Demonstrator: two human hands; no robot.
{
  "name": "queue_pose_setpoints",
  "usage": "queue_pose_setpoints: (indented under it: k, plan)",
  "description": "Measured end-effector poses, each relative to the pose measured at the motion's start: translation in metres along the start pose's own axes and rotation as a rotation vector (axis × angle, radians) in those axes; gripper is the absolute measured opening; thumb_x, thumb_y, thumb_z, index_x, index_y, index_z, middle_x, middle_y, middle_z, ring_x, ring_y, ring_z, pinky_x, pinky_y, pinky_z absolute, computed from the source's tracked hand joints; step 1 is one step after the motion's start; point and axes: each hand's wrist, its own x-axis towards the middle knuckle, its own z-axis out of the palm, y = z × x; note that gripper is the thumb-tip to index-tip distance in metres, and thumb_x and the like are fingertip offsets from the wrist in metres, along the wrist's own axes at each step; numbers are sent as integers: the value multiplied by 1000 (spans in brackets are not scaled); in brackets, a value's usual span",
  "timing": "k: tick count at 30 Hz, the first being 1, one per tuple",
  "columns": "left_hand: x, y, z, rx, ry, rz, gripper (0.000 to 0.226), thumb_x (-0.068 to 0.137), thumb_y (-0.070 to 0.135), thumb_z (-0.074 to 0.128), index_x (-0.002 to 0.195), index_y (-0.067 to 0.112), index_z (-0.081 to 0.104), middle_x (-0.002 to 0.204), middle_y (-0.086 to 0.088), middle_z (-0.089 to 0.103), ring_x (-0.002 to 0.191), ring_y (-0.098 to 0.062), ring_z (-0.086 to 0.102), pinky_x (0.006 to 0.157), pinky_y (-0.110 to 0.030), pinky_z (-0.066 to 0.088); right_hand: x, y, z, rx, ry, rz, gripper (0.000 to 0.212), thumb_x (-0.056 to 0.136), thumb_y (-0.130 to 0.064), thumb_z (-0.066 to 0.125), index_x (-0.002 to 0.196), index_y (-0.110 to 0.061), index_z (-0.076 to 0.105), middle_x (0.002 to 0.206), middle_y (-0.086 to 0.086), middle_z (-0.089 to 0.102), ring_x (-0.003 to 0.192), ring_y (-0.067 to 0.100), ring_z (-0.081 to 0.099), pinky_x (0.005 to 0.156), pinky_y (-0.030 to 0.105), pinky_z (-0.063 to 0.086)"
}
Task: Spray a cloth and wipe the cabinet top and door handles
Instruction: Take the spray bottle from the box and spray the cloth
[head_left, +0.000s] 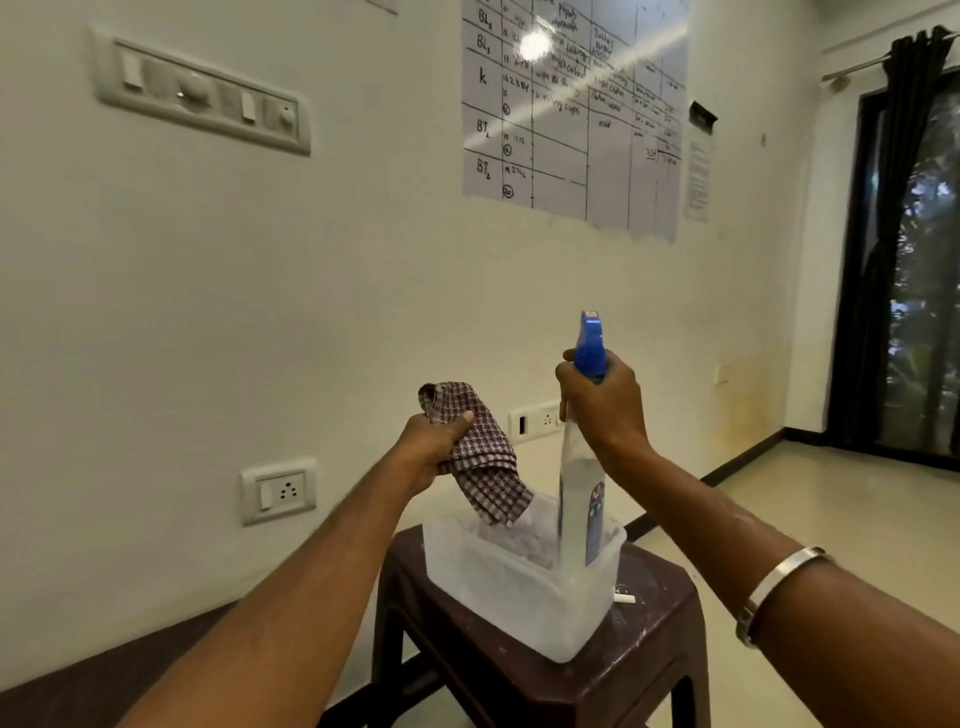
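Observation:
My left hand (435, 441) grips a brown-and-white checked cloth (480, 462) that hangs down, its lower end reaching into a translucent plastic tub (519, 587). My right hand (605, 402) holds the neck of a clear spray bottle (579, 483) with a blue trigger head (590, 345). The bottle stands upright with its base inside the tub. Cloth and bottle are a short gap apart. No cabinet is in view.
The tub sits on a dark brown plastic stool (649, 654) near a cream wall with sockets (279, 491) and a switch panel (202, 93). A handwritten chart (571, 114) hangs above. Tiled floor lies to the right, toward a dark-curtained glass door (914, 260).

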Motion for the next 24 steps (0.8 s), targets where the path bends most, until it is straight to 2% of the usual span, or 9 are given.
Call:
queue_pose_setpoints:
  k: [4,9,11,13,15,18,21,24]
  plan:
    - [-26,25,-22,-194,-25,-92,16,90,-1,57,106,0,53,95,-14,63,80,-23,62,63,-35,52,4,-41,2,21,-30,-100,17,90,-18,58,104,-10,57,75,10,57,61,21,55,69,36,52]
    - [-51,38,-41,-269,-49,-22,37,80,-15,60,116,-11,55,102,-20,64,87,-29,63,77,-38,55,-2,-86,10,60,-126,-184,11,90,-19,58,98,-13,57,76,10,57,66,26,57,71,41,54]
    - [-62,40,-51,-292,-16,41,43,77,-13,67,118,-11,56,112,-22,65,96,-33,64,80,-40,55,-13,-96,17,80,-214,-172,12,90,-18,57,98,-9,58,71,8,57,62,24,57,68,39,54]
    - [-75,41,-65,-311,27,92,45,76,-9,71,118,-8,57,113,-21,66,101,-33,65,83,-41,55,-33,-102,28,97,-289,-135,18,90,-16,56,100,-2,58,68,6,57,60,22,57,66,38,54]
    - [-87,39,-77,-320,52,137,37,81,-4,68,116,-2,58,107,-16,67,98,-30,65,80,-39,55,-55,-99,43,122,-354,-76,22,90,-18,56,101,1,58,68,8,57,63,24,57,69,43,54]
    - [-105,37,-88,-293,72,183,26,89,3,60,115,5,60,100,-9,69,89,-23,65,69,-36,54,-89,-89,63,150,-447,19,24,89,-28,57,97,-5,60,73,8,59,69,24,58,75,48,55]
    - [-119,30,-101,-225,97,216,23,92,7,58,114,9,61,95,-6,70,83,-20,66,65,-34,54,-124,-84,78,152,-520,87,24,87,-37,57,88,-13,60,74,5,63,70,19,62,73,39,55]
    - [-128,24,-115,-142,104,231,23,93,9,57,115,12,62,98,-8,69,82,-20,66,64,-33,54,-148,-81,91,139,-554,128,29,84,-42,57,91,-14,61,76,6,65,71,18,64,70,33,55]
